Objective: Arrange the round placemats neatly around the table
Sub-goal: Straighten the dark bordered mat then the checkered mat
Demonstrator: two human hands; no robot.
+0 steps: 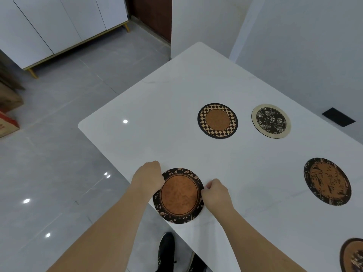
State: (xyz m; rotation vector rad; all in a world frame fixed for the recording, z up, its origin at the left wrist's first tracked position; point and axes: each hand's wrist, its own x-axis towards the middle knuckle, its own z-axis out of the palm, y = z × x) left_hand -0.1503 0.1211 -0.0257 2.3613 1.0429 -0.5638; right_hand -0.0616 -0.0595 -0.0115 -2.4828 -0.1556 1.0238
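A round placemat with a dark leaf border and orange middle point(178, 195) lies at the near left edge of the white table point(167, 107), partly overhanging it. My left hand point(147, 176) grips its left rim. My right hand point(215, 191) pinches its right rim. Farther back lie a checkered placemat point(217, 120) and a floral black-and-cream placemat point(271, 121). A dark-rimmed orange placemat point(327, 181) lies to the right, and another placemat point(352, 256) is cut off at the lower right corner.
A black rectangular inset point(338, 117) sits at the table's far right. Grey tiled floor point(59, 154) lies left of the table, with a white cabinet point(59, 26) and cardboard boxes point(7, 110) beyond. My shoes point(167, 250) show below the table edge.
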